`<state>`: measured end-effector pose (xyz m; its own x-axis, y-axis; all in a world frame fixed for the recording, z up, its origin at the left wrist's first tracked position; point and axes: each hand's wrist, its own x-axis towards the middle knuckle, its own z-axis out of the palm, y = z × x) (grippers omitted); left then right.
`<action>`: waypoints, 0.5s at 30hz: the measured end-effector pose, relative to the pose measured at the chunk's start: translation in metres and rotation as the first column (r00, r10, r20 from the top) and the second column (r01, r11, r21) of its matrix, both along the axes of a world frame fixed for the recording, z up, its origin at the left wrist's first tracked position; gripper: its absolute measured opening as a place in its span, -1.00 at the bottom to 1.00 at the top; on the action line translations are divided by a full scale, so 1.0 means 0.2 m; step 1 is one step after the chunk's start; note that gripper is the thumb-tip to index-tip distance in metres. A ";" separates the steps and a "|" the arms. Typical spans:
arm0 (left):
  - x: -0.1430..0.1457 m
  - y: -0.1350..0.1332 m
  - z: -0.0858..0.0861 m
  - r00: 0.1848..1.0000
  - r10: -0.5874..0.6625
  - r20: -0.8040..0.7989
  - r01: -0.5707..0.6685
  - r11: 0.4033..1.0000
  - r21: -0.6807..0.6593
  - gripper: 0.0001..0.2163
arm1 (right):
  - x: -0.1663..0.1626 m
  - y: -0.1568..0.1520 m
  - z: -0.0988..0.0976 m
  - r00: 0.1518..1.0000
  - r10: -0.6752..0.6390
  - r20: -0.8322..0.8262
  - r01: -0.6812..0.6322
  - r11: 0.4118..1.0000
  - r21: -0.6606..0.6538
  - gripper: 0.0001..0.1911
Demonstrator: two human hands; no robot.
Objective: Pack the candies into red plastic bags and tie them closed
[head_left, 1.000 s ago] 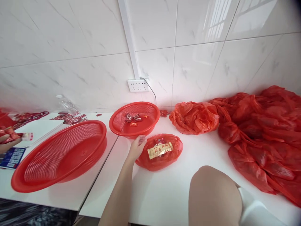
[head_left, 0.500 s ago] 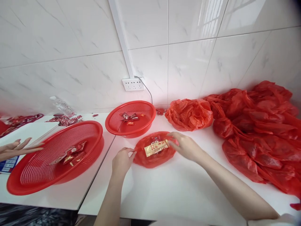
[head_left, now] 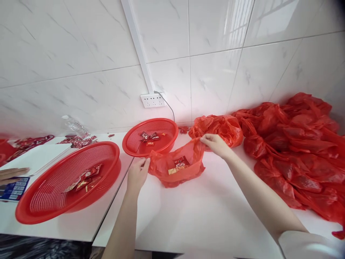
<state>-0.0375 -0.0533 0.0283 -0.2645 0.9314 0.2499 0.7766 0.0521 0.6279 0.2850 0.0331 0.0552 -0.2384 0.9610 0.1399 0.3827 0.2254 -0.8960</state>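
Observation:
Between my hands a thin red plastic bag point(head_left: 161, 171) is stretched wide at its mouth, its base on the white table. My left hand point(head_left: 138, 172) pinches the bag's left edge. At the right corner of the rim, my right hand point(head_left: 215, 144) grips the plastic, pulled up higher than the left side. Inside the bag lie a gold packet point(head_left: 176, 169) and a dark red packet point(head_left: 181, 161). Just behind the bag sits a round red plastic basket point(head_left: 171, 142) holding several small wrapped sweets point(head_left: 150, 143).
A larger red basket point(head_left: 29, 212) with wrapped packets stands on the left. Filled red bags point(head_left: 291, 154) are heaped at right, beside another red bag point(head_left: 223, 126). A co-worker's hand point(head_left: 13, 173) rests at far left. A clear bottle point(head_left: 75, 126) lies near the wall socket point(head_left: 153, 100).
Both my hands have raised and spread the bag's rim, so its sides now stand up around the packets. The co-worker's hand has lowered onto the white surface at left.

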 end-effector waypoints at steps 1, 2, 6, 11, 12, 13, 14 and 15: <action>0.00 0.01 0.05 0.999 0.029 0.028 -0.030 0.998 0.050 -0.68 | -0.01 0.00 0.04 0.988 0.005 -0.156 -0.006 1.000 -0.008 -0.69; 0.00 0.02 0.09 0.996 0.041 0.082 -0.050 0.993 0.110 -0.69 | -0.02 0.00 0.07 0.959 0.009 -0.284 -0.014 1.000 -0.016 -0.68; 0.02 0.06 0.23 0.891 -0.124 0.437 -0.051 0.929 0.367 -0.74 | -0.05 0.00 0.13 0.869 0.022 -0.494 -0.025 1.000 0.001 -0.65; 0.10 0.11 0.34 0.719 -0.368 0.590 0.049 0.873 0.485 -0.79 | -0.03 0.02 0.10 0.944 -0.094 -0.316 0.123 0.990 0.070 -0.72; 0.12 0.13 0.35 0.707 -0.389 0.591 0.100 0.882 0.460 -0.79 | -0.02 0.01 0.09 0.965 -0.160 -0.206 0.184 0.978 0.101 -0.75; 0.15 0.14 0.36 0.703 -0.400 0.588 0.153 0.893 0.424 -0.78 | -0.02 0.00 0.09 0.967 -0.228 -0.111 0.243 0.959 0.147 -0.78; 0.18 0.15 0.37 0.705 -0.404 0.583 0.203 0.902 0.380 -0.77 | -0.02 -0.02 0.09 0.959 -0.281 -0.046 0.284 0.936 0.206 -0.81; 0.21 0.16 0.38 0.708 -0.406 0.578 0.244 0.908 0.339 -0.76 | -0.02 -0.04 0.10 0.954 -0.300 -0.006 0.291 0.919 0.266 -0.85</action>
